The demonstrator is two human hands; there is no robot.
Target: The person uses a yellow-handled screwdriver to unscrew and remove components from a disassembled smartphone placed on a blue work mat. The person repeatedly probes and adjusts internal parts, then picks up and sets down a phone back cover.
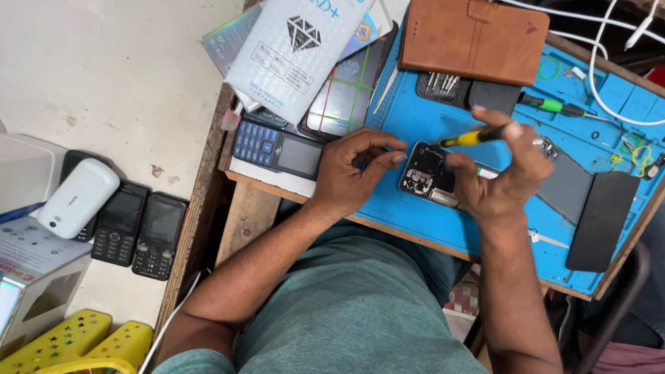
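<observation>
- Opened smartphone (431,173) lies back-up on the blue repair mat (415,118), near the mat's front edge, between the 2 hands. Back cover is off; dark inner boards and camera area show.
- Left hand (350,173): fingers curled, tips pressed together against the phone's left edge, steadying it.
- Right hand (502,173): thumb and fingers pinch a yellow-handled screwdriver (471,137); its tip points down-left at the phone's upper part. Exact contact point too small to tell.
- Progress, judged: case already open, internals exposed; screw work on the inner plate appears under way. Cannot tell how many screws are out. Inner plates and boards look still seated, so more of the strip-down seems left.
- Dark flat panel (601,220) lies on the mat's right end, well apart from the phone; possibly the removed back, not certain.
- Around: brown wallet case (474,38) at the mat's far edge, green-handled screwdriver (551,105) beside it, blue keypad phone (277,149) left of the mat, 2 black keypad phones (138,232) on the side surface.
</observation>
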